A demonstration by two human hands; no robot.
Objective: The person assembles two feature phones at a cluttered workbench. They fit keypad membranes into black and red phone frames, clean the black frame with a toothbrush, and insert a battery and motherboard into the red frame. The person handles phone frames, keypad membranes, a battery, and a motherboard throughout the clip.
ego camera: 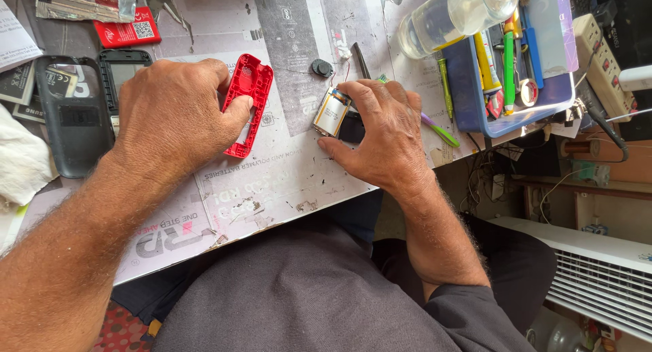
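While the left hand (173,111) pins the red phone frame (248,102), long axis near vertical mid-frame, right hand (384,138) fingers (360,97) clamp a small screen module (331,112) on the tabletop (285,175).

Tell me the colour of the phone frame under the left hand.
Red phone frame, seen clearly in the head view.

This is a small phone-repair workshop. The scuffed, paper-covered tabletop (285,182) carries a red plastic phone frame (248,104), a black phone back cover (71,121) and a small round speaker (322,68). A blue plastic tray (468,100) holds screwdrivers and tweezers, and a beige power strip (601,63) sits beside it.
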